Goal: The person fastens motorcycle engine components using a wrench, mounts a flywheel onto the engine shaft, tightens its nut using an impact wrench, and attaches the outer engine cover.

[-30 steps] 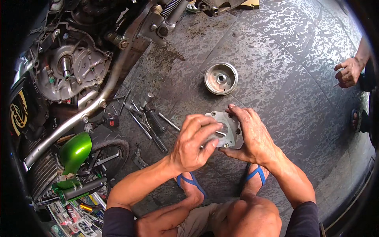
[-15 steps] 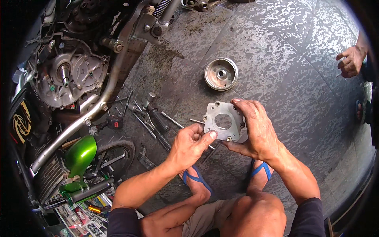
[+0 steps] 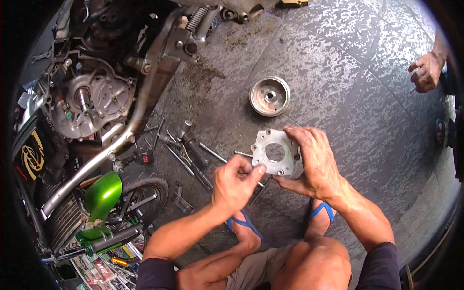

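A silver metal plate (image 3: 265, 153) with a large round hole in its middle and several small bolt holes round its rim is held up above the floor. My right hand (image 3: 314, 162) grips its right side, fingers over the top edge and thumb below. At the lower left corner, my left hand (image 3: 232, 186) has its thumb tip against the plate, with its other fingers curled in. Just beyond the plate, a round bowl-shaped metal flywheel (image 3: 263, 107) lies open side up on the floor.
To the left stands a partly dismantled motorbike with an opened engine case (image 3: 104, 104) and a frame tube (image 3: 92, 169). A ratchet-like tool (image 3: 195, 152) and several rods lie near my left hand. Another person's hand (image 3: 427, 71) is at the far right.
My left hand has drawn back slightly to the left, its thumb now nearer the plate's corner. The plate remains in my right hand, and the whole view has shifted a little.
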`<state>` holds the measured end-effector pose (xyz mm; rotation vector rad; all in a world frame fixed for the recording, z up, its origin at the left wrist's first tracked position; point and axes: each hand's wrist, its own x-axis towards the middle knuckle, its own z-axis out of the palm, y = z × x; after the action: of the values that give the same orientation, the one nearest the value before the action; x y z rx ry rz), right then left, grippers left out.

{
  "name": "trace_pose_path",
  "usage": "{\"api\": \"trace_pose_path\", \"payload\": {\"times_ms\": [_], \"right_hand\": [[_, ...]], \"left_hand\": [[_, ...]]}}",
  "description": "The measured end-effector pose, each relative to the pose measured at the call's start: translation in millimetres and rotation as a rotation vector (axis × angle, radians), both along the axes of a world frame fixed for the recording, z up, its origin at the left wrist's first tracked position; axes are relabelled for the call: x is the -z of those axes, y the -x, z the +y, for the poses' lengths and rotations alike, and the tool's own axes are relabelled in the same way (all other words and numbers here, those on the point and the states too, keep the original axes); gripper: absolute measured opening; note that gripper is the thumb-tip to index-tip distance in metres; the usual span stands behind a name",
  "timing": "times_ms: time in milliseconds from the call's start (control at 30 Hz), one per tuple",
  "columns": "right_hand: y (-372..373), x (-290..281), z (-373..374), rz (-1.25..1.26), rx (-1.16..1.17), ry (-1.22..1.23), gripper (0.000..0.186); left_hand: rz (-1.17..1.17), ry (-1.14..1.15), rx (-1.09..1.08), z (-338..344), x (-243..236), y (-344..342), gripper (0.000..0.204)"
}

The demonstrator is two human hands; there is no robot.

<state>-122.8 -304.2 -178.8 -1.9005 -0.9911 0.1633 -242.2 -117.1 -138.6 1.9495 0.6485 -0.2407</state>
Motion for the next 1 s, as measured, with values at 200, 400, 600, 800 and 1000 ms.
{"api": "trace_pose_path", "payload": {"times_ms": [200,400,600,800,1000], "right_hand": [[-1,-6,3,0.104,-0.013,0.051,0.087],[-3,-2,3,0.124,-0.043,0.035,0.087],[-7,5,8,0.125,0.01,0.02,0.087],[-31,10,14,0.149,0.082,0.076,0.074],[-117,55,44,0.613,0.351,0.043,0.063]], "left_hand": [[-0.585,-0.459,0.564,-8,-6,-6,0.028],[-0.515,-0.489,0.627,-8,-6,-11,0.029],[-0.483,-0.515,0.602,-5,1,-21,0.034],[-0.438,-0.413,0.32,14,12,-46,0.033],[-0.347,-0.374,0.201,29,25,-44,0.024]]}}
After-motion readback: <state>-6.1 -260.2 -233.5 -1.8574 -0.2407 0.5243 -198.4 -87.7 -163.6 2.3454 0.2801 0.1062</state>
